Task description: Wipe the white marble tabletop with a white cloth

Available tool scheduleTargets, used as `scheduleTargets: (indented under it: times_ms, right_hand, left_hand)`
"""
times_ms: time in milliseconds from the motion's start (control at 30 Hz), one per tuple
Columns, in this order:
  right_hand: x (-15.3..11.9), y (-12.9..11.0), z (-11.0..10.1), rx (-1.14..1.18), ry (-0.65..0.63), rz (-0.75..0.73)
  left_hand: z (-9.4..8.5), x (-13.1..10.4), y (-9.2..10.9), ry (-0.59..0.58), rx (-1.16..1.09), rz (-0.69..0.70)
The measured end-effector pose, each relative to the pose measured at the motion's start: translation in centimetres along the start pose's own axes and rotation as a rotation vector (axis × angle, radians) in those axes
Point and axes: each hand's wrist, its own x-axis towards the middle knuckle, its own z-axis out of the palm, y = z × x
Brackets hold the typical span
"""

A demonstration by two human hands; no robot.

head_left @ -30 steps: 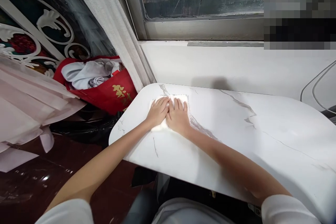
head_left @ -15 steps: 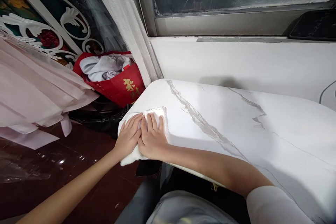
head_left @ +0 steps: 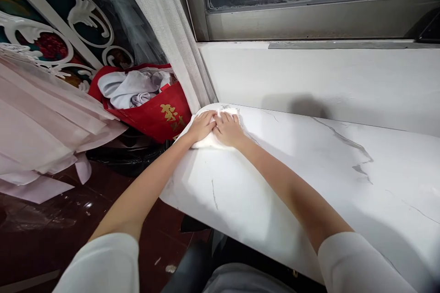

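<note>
A white cloth [head_left: 213, 143] lies flat on the white marble-patterned table [head_left: 240, 192], at its rounded far-left corner near the wall. My left hand [head_left: 202, 126] rests on the left part of the cloth, palm down with fingers spread. Beside it, my right hand [head_left: 228, 130] presses on the right part, its fingers also apart. The two hands touch or nearly touch at the thumbs and index fingers. Both arms stretch forward across the tabletop.
Left of the table, a red bag [head_left: 147, 116] holds pale cloth, with a black plastic bag [head_left: 129, 158] below it. A white curtain [head_left: 172, 23] hangs behind the corner. Pink fabric [head_left: 44, 114] hangs at far left. A window frame [head_left: 292, 23] runs above the white wall.
Both hands and the cloth have moved forward from the table's near-left edge to the far-left corner by the wall. The arms are stretched further out, and the view has shifted slightly.
</note>
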Motion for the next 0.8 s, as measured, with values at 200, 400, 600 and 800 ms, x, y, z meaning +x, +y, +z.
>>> scheduleTargets:
  times_ms: [200,400,600,800]
  right_hand:
    - [2.9,1.9,0.6,-0.01,0.054,0.177]
    - [3.3,1.9,1.0,-0.031,0.087,0.188]
    - [2.0,0.7,1.2,-0.036,0.098,0.142]
    - [-1.7,-3.5,0.9,-0.009,0.069,0.054]
  left_hand:
    - [0.9,5.6,-1.2,-0.035,-0.052,0.078]
    - [0.8,5.7,-1.1,-0.028,-0.093,0.077]
    - [0.7,3.3,-1.2,0.006,-0.068,0.055]
    - [-0.7,-3.1,-0.6,0.031,-0.024,0.006]
